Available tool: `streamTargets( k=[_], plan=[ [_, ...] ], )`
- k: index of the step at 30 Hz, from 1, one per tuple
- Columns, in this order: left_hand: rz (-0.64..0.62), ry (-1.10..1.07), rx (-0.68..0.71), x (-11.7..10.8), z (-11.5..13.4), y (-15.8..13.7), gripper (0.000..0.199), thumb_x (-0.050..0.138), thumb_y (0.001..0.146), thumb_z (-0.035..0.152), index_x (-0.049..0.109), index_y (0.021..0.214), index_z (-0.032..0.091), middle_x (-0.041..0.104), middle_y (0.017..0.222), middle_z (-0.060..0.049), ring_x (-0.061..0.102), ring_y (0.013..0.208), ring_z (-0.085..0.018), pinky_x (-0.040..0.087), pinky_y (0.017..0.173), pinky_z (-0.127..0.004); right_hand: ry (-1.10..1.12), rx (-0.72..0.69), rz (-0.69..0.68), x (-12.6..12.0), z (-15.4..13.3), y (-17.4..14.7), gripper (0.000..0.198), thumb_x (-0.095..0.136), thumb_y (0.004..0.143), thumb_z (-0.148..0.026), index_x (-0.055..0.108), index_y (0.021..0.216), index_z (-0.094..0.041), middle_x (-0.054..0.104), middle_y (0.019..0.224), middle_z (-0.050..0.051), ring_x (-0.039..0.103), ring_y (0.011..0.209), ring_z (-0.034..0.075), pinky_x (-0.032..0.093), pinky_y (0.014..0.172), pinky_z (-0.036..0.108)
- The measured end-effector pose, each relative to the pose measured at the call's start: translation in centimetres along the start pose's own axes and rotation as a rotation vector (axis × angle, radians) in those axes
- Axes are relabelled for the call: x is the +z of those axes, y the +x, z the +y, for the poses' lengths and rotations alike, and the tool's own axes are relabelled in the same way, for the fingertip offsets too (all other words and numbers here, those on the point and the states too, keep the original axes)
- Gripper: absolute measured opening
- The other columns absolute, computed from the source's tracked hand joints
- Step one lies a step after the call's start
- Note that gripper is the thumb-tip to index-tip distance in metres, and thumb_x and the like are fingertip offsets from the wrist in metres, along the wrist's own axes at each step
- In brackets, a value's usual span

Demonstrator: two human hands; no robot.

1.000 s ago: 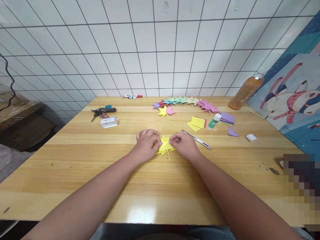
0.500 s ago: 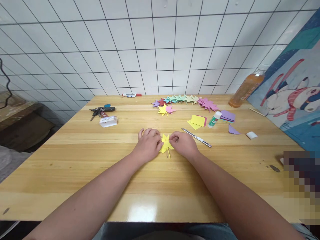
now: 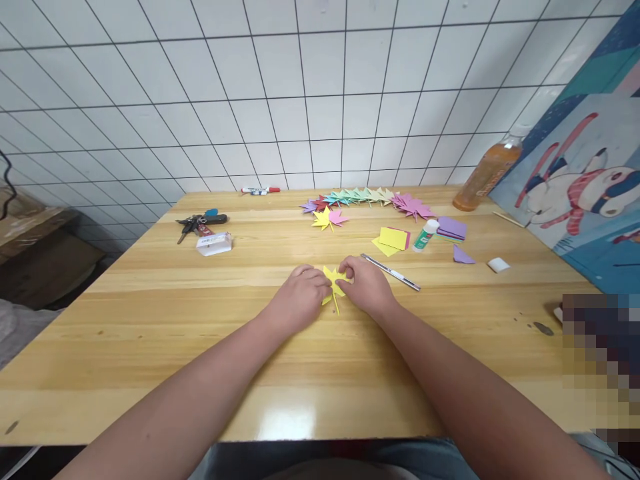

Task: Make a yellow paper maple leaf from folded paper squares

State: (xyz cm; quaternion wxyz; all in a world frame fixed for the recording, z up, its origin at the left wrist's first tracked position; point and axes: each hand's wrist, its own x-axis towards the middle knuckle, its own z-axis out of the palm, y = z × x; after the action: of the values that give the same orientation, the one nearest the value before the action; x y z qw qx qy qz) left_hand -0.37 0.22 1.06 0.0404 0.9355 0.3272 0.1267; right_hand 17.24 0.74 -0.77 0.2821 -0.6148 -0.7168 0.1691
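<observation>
Paper leaf [image 3: 334, 283], yellow, lies pinched between our left hand [image 3: 301, 299] and right hand [image 3: 367, 288] on the table [image 3: 150, 320]; just right of our grip, a craft knife [image 3: 391, 272].

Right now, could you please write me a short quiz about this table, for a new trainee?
1. True or false: both hands touch the yellow paper leaf.
2. Which thing lies just right of the right hand? A) keys B) metal craft knife C) bottle
3. Fill in: the glue stick lies beside a stack of ____ paper sheets.

Key:
1. True; the left hand and the right hand press on it from both sides.
2. B, the metal craft knife; the keys are far left, the bottle is at the wall.
3. Purple.
</observation>
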Motion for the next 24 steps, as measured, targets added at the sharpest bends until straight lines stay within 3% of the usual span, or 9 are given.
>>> streamTargets(
  k=[3, 8, 10, 13, 17, 24],
  plan=[
    [-0.05, -0.014, 0.005, 0.0, 0.3, -0.3, 0.026, 0.047, 0.074, 0.007, 0.064, 0.089, 0.021, 0.067, 0.093, -0.005, 0.057, 0.098, -0.02, 0.031, 0.098, -0.038, -0.005, -0.092, 0.014, -0.2, 0.3, -0.1, 0.017, 0.065, 0.071, -0.016, 0.06, 0.087, -0.021, 0.056, 0.081, -0.001, 0.052, 0.073, 0.013, 0.035, 0.062, 0.023],
    [-0.104, 0.004, -0.032, -0.3, 0.6, -0.9, 0.047, 0.045, 0.069, 0.004, 0.054, 0.113, 0.018, 0.064, 0.101, -0.007, 0.058, 0.099, -0.02, 0.026, 0.106, -0.038, -0.106, -0.378, -0.132, -1.4, 0.7, -0.8, 0.02, 0.052, 0.085, -0.016, 0.07, 0.089, -0.023, 0.06, 0.089, 0.003, 0.052, 0.083, 0.015, 0.037, 0.073, 0.026],
    [-0.12, 0.025, -0.016, -0.4, 0.8, -1.0, 0.052, 0.045, 0.07, 0.005, 0.051, 0.12, 0.017, 0.063, 0.106, -0.009, 0.057, 0.103, -0.021, 0.023, 0.108, -0.041, -0.198, -0.419, -0.175, -1.9, 0.6, -1.1, 0.022, 0.05, 0.086, -0.018, 0.071, 0.085, -0.024, 0.061, 0.087, 0.004, 0.052, 0.083, 0.016, 0.036, 0.073, 0.027],
    [-0.122, 0.063, -0.017, -0.3, 1.4, -1.2, 0.045, 0.042, 0.077, 0.009, 0.053, 0.12, 0.017, 0.059, 0.114, -0.011, 0.052, 0.113, -0.024, 0.02, 0.109, -0.045, -0.296, -0.438, -0.211, -2.4, 0.3, -1.3, 0.023, 0.05, 0.086, -0.018, 0.072, 0.08, -0.022, 0.061, 0.087, 0.006, 0.051, 0.082, 0.018, 0.036, 0.072, 0.028],
    [-0.111, 0.078, -0.05, 0.4, 2.0, -1.6, 0.04, 0.033, 0.09, 0.023, 0.047, 0.125, 0.012, 0.042, 0.137, -0.015, 0.033, 0.13, -0.026, 0.023, 0.109, -0.042, -0.287, -0.465, -0.26, -2.9, 0.2, -1.3, 0.023, 0.05, 0.084, -0.015, 0.072, 0.087, -0.022, 0.062, 0.092, 0.007, 0.053, 0.087, 0.019, 0.038, 0.08, 0.031],
    [-0.144, -0.039, -0.079, 0.7, 2.1, -2.3, 0.059, 0.035, 0.091, 0.045, 0.024, 0.141, 0.016, 0.032, 0.145, -0.013, 0.027, 0.134, -0.025, 0.025, 0.108, -0.042, 0.17, -0.285, -0.244, -2.5, 2.6, -0.6, 0.038, 0.045, 0.076, -0.008, 0.067, 0.103, -0.024, 0.067, 0.099, 0.002, 0.06, 0.09, 0.015, 0.045, 0.081, 0.03]
  ],
)
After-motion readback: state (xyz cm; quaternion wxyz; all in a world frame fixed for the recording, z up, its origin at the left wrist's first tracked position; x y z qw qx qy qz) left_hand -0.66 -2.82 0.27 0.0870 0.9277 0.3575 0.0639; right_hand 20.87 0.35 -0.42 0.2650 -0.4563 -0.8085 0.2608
